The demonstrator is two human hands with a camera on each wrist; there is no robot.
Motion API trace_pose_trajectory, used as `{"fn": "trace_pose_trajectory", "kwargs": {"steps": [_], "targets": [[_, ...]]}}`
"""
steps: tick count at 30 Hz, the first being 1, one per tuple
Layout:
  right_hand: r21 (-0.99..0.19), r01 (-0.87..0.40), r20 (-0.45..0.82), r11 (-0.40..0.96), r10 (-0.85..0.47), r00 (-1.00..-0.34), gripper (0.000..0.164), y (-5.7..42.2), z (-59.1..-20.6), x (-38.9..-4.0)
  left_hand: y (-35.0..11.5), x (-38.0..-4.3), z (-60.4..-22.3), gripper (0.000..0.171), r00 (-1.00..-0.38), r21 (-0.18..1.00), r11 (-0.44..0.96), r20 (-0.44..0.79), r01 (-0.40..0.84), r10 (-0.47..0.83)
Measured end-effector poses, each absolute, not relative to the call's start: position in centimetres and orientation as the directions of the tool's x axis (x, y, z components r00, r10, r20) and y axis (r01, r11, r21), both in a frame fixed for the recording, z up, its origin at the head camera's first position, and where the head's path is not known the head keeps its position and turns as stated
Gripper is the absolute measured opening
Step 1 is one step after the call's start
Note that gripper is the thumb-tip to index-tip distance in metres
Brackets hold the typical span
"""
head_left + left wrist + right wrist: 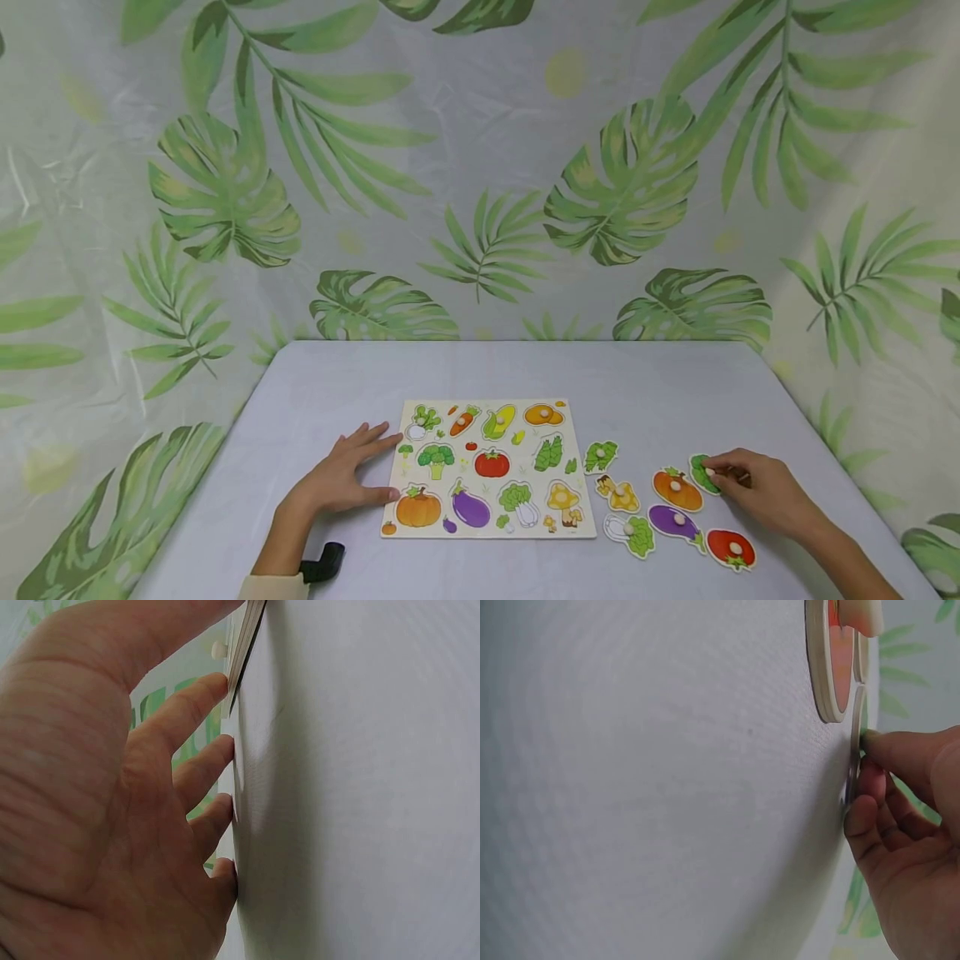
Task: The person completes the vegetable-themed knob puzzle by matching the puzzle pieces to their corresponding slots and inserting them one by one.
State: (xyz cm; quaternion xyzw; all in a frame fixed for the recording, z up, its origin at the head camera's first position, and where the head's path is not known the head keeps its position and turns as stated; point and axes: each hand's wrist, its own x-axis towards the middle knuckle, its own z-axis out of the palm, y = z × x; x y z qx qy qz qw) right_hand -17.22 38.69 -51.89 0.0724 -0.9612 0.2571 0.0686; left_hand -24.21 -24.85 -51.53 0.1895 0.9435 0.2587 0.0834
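Note:
My left hand [341, 475] is at the left edge of a wooden vegetable puzzle board [487, 508], fingers spread, with thumb and index finger touching it. In the left wrist view, the fingertips [217, 750] rest low by the table and the board's edge. On the right, my right hand [765, 492] pinches the knob of a green puzzle piece [701, 475], partly covered by the fingers, which lies on the table. Close by are a pumpkin piece [678, 496], an eggplant piece [667, 518] and a tomato piece [723, 543].
Between the board and these pieces lie a leafy green piece [597, 460], a mushroom piece [621, 500] and a cabbage piece [641, 537]. Knobbed carrot [462, 422] and corn [497, 427] pieces sit in the board. A leaf-patterned curtain [480, 167] surrounds the white table [337, 375].

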Motion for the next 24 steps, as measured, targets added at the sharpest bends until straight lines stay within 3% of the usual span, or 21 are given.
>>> {"fn": "trace_pose_trajectory", "kwargs": {"steps": [24], "targets": [[-0.485, -0.117, 0.150, 0.866, -0.050, -0.987, 0.026, 37.0, -51.1, -18.1, -24.9, -24.2, -51.5, 0.088, -0.911, 0.525, 0.784, -0.039, 0.332, 0.412]]}}
